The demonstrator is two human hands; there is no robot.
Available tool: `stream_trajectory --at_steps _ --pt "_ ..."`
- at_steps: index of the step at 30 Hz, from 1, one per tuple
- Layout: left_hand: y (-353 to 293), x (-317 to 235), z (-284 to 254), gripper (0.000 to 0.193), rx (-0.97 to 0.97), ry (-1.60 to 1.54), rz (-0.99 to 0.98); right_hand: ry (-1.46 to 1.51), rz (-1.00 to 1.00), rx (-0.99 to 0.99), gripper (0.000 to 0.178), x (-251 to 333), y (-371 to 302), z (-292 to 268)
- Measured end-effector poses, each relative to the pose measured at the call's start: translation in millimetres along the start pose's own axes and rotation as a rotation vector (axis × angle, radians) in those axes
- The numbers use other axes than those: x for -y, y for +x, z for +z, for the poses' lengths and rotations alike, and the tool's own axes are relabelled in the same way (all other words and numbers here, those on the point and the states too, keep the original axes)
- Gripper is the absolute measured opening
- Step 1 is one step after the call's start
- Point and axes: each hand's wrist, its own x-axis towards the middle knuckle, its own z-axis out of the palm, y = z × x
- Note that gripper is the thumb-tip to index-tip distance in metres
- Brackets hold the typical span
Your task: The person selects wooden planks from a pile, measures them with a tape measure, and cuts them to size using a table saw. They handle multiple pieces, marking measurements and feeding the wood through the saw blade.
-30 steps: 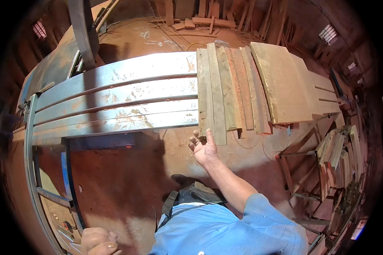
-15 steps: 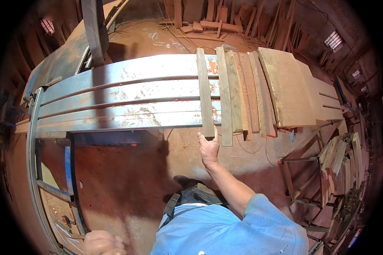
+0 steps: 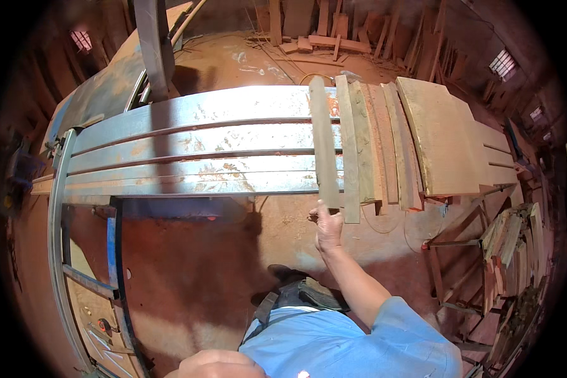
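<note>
A long, narrow wooden strip (image 3: pixel 324 142) lies crosswise over the slotted metal machine table (image 3: pixel 246 137), its near end jutting past the table's front edge. My right hand (image 3: pixel 329 230) is closed at that near end, its fingers on the left side of the wood. Just right of the strip is a second narrow board (image 3: pixel 348 151), then several rough-edged boards (image 3: pixel 372 145) side by side. My left hand (image 3: pixel 217 364) shows only in part at the bottom edge, near my blue shirt; its fingers are hidden.
A wide board (image 3: pixel 438 138) rests on the table's right part. An upright dark post (image 3: pixel 152 47) stands at the far left. Stacked offcuts (image 3: pixel 513 246) sit on a metal rack at right. A metal frame (image 3: pixel 88 280) stands at left, a tape measure (image 3: pixel 104 325) within it.
The strip has turned so a broader face shows, and my right hand's grip on its near end has shifted. My left hand has moved right, toward my body. The whole view has shifted slightly.
</note>
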Motion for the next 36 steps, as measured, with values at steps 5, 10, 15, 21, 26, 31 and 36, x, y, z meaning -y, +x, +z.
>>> stream_trajectory --at_steps 5,10,15,21,26,31,36 --pt "2 11 -8 0.026 0.052 -0.053 0.042 0.347 0.239 0.009 0.042 3 -2 -10" --pt "0 24 -10 0.025 0.047 -0.112 0.076 0.452 0.389 0.005 0.046 3 -5 -9" --pt "-6 32 -23 0.018 0.199 -0.072 -0.031 0.355 0.548 0.145 0.051 -20 -38 -36" --pt "-53 47 -55 0.009 0.208 -0.067 -0.141 0.120 0.839 0.263 0.045 -48 -70 -27" --pt "-86 53 -57 0.007 -0.238 0.207 -0.332 0.179 1.005 0.419 0.031 -66 -46 4" --pt "-171 71 -47 0.008 -1.316 -0.327 -0.758 -0.073 0.934 0.532 0.047 -87 -16 0" --pt "-284 29 -25 0.010 -1.650 -0.376 -0.662 -0.234 0.937 0.856 0.038 -90 -60 35"
